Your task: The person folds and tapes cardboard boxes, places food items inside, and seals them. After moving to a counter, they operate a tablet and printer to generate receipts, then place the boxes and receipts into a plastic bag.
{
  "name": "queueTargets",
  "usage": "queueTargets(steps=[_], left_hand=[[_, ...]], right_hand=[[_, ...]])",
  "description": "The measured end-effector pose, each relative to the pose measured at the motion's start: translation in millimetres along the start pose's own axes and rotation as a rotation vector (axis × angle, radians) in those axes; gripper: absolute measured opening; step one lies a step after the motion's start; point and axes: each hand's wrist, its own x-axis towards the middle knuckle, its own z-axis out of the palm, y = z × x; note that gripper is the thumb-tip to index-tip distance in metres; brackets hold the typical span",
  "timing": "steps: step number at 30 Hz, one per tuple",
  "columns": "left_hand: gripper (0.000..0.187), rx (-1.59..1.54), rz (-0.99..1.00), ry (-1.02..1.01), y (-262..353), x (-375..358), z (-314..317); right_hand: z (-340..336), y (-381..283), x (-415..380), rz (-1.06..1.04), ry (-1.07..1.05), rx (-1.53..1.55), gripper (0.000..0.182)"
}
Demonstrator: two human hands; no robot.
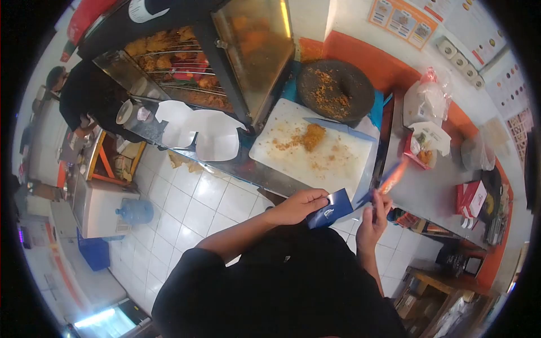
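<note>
Just in front of my body, my left hand point(301, 205) is closed on a dark blue printed packet point(332, 212), with the thumb on top. To its right, my right hand point(373, 218) pinches an orange-and-blue piece of packaging point(393, 179), smeared by motion; its exact kind does not show. Beyond my hands lies a white cutting board point(344, 163) strewn with crumbs. On it are a fried chicken piece point(314, 137) and a knife point(341, 129) with a blue-grey blade. Behind the board stands a dark stone mortar point(335, 90) with crumbs in it.
A warming cabinet point(251, 50) with its glass door open holds fried food. White paper boxes point(217, 138) stand before it. To the right, an open food box point(426, 147) and a red-and-white box point(471, 198) rest on the metal counter. Another person point(90, 96) works at far left.
</note>
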Motion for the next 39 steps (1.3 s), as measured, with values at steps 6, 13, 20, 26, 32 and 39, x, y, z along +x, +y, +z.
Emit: queueTargets(steps=[6, 13, 20, 26, 32, 39], left_hand=[[0.03, -0.061, -0.118, 0.067, 8, -5, 13], [0.039, -0.075, -0.069, 0.127, -4, -14, 16], [0.041, -0.338, -0.119, 0.149, -3, -21, -2], [0.048, -0.922, 0.205, 0.129, -20, -35, -25], [0.048, -0.475, 0.153, 0.746, -37, -32, -39], [0.039, 1.103, 0.401, 0.58, 67, -74, -6]], right_hand=[[16, -2, 27, 0.016, -0.141, -0.16, 0.033], [27, -29, 27, -0.039, -0.553, -0.331, 0.022], [24, -3, 12, 0.231, -0.2, 0.083, 0.042], [11, 16, 5, 0.719, -0.264, 1.033, 0.061], [22, 25, 26, 0.421, -0.069, 0.658, 0.067], [52, -46, 45, -0.153, -0.831, -0.112, 0.061]])
